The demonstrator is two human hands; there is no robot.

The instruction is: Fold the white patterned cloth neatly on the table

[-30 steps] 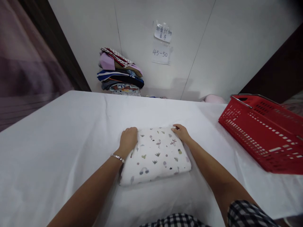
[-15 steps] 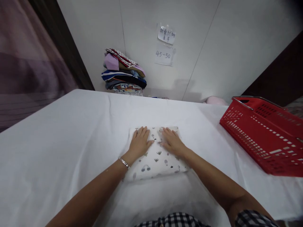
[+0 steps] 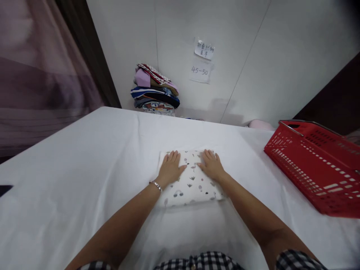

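A folded white cloth [image 3: 194,187] printed with small plants, balloons and flamingos lies flat on the white-covered table [image 3: 118,150] in front of me. On its upper left part rests my left hand [image 3: 171,168], palm down with the fingers stretched out; a silver bracelet circles that wrist. My right hand [image 3: 212,165] lies flat on the upper right part, its thumb spread toward the middle of the cloth. Both hands press on the top layer and grip nothing. The cloth's side edges are partly hidden beneath my hands and forearms.
A red plastic basket [image 3: 315,165] with metal handles stands at the right of the table. Beyond the far edge, a stack of folded fabrics [image 3: 156,90] leans by the wall. Two paper signs [image 3: 202,60] hang on the wall. A pinkish curtain [image 3: 45,82] hangs at the left.
My right hand has slid outward to the right over the cloth, widening the gap between the hands. The left stays on its side. The whole view has shifted slightly.
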